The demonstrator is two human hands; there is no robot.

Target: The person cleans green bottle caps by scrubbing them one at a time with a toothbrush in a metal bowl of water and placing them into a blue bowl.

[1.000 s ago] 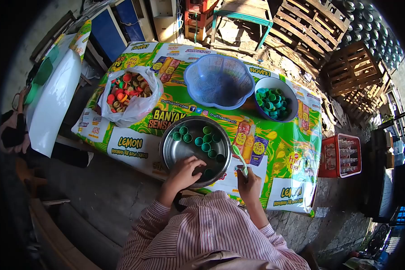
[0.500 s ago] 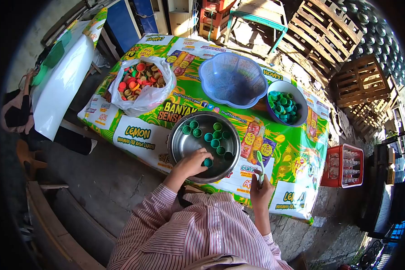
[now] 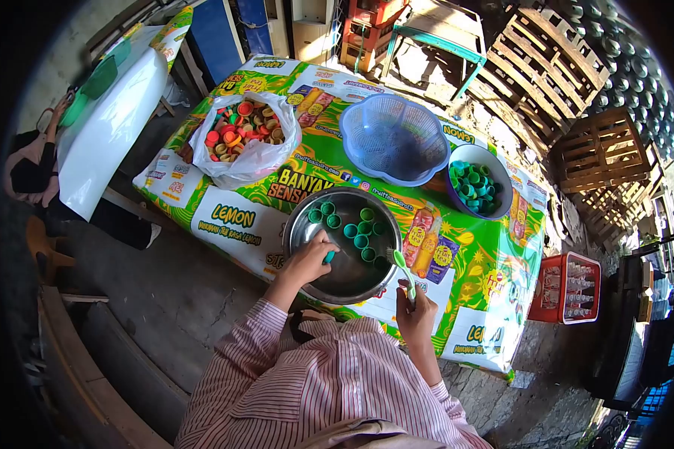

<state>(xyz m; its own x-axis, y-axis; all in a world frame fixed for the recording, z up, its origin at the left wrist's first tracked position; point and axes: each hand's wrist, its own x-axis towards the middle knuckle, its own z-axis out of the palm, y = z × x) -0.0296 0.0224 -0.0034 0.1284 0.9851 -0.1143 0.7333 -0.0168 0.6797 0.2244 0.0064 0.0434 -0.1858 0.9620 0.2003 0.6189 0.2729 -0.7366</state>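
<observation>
My left hand [image 3: 309, 261] is inside the metal basin [image 3: 301, 227], its fingers closed on a green bottle cap [image 3: 329, 257]. Several more green caps [image 3: 358, 228] lie in the basin's far half. My right hand [image 3: 414, 311] hovers at the basin's right rim and grips a green toothbrush [image 3: 402, 266], bristle end pointing up and away from me. Both sleeves are striped pink and white.
On the green printed table cover [image 3: 487, 262] stand a blue plastic basket [image 3: 394, 139], a bowl of green caps [image 3: 475, 184] and a white bag of mixed coloured caps [image 3: 246, 133]. A red bottle crate [image 3: 571, 286] sits on the ground at right; wooden pallets [image 3: 554, 82] lie behind.
My left hand picked a green cap from the basin's near side and drew it toward the middle-left. My right hand with the toothbrush shifted slightly left, closer to the basin.
</observation>
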